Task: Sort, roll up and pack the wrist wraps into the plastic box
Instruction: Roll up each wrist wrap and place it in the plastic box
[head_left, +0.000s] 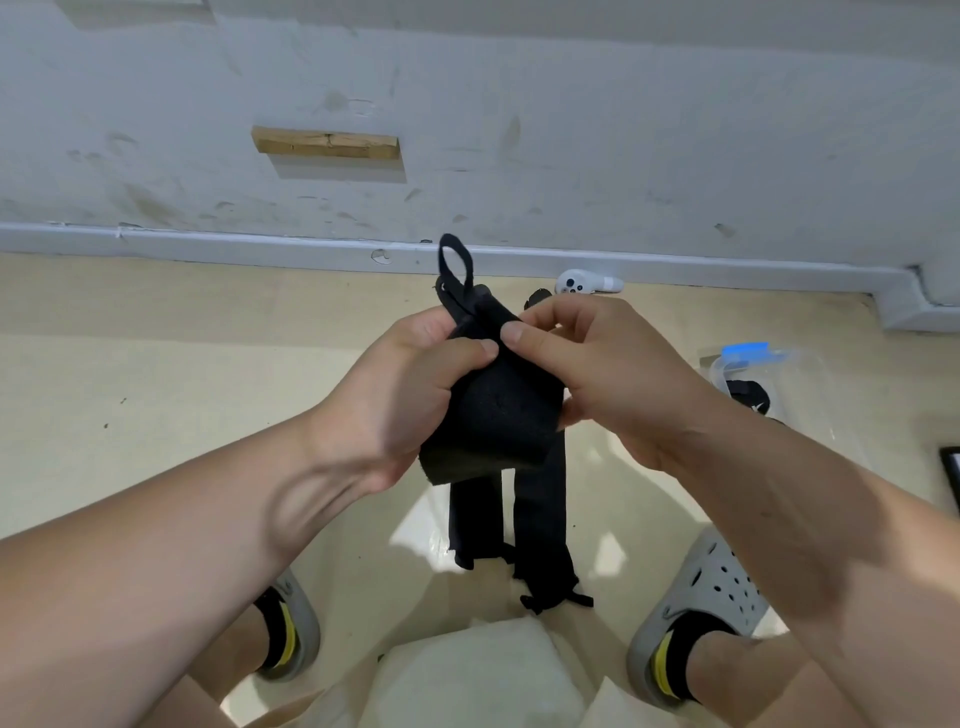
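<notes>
I hold a black wrist wrap (498, 410) in the air in front of me with both hands. My left hand (400, 395) grips its left side, thumb pressed on the fabric. My right hand (597, 364) pinches its upper right edge. A thumb loop sticks up above my left fingers. Two black wrap tails (535, 530) hang down toward the floor below the bundle. The clear plastic box (769, 384) with a blue latch sits on the floor at the right, with a black wrap (748, 395) inside it.
A white controller-like device (587, 285) lies by the grey baseboard. A wooden block (326, 141) is fixed to the wall. My feet in grey clogs (711, 603) stand on the beige floor. A dark flat object (951, 473) is at the right edge.
</notes>
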